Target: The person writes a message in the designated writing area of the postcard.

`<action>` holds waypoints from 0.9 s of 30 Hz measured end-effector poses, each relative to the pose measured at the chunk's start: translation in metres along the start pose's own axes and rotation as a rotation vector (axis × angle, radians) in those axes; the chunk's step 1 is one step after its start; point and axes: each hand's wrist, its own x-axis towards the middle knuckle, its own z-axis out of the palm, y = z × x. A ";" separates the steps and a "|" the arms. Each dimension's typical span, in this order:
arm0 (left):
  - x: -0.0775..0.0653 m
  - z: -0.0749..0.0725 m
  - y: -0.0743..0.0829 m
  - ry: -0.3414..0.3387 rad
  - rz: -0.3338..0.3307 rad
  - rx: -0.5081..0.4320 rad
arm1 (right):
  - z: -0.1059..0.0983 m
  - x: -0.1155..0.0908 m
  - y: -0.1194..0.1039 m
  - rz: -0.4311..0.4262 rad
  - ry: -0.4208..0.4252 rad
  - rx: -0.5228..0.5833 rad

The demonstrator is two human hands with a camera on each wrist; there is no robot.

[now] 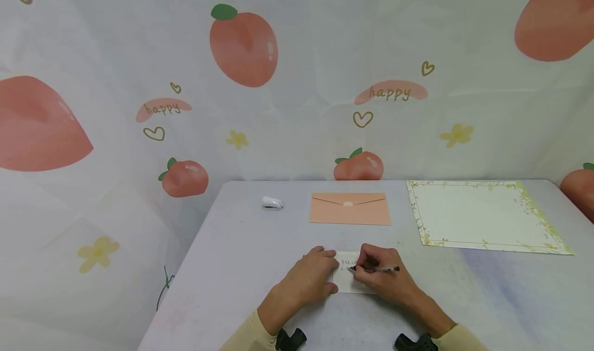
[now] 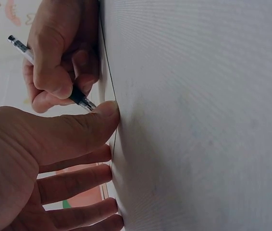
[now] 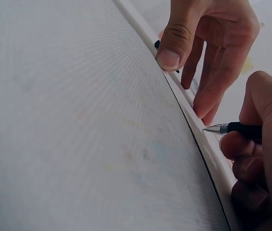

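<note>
A small white card (image 1: 348, 285) with a few lines of handwriting lies near the front of the table. My right hand (image 1: 389, 278) pinches a black-gripped pen (image 1: 386, 269), its tip at the writing on the card. In the right wrist view the metal tip of the pen (image 3: 217, 128) meets the paper. My left hand (image 1: 310, 274) presses on the card's left side, fingers extended and spread, thumb (image 2: 106, 109) at the near edge. Something small and dark, perhaps a pen cap (image 3: 157, 44), shows beside the left hand; its kind is unclear.
Beyond the card lies a closed peach envelope (image 1: 350, 213). A white stapler-like item (image 1: 271, 203) sits to its left. At the back right is a large sheet with a floral border (image 1: 487, 214). A fruit-printed cloth (image 1: 297, 134) hangs behind the table (image 1: 223, 279).
</note>
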 end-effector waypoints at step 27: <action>0.000 0.000 -0.001 0.004 0.017 -0.001 | -0.003 0.000 -0.001 0.021 0.003 -0.004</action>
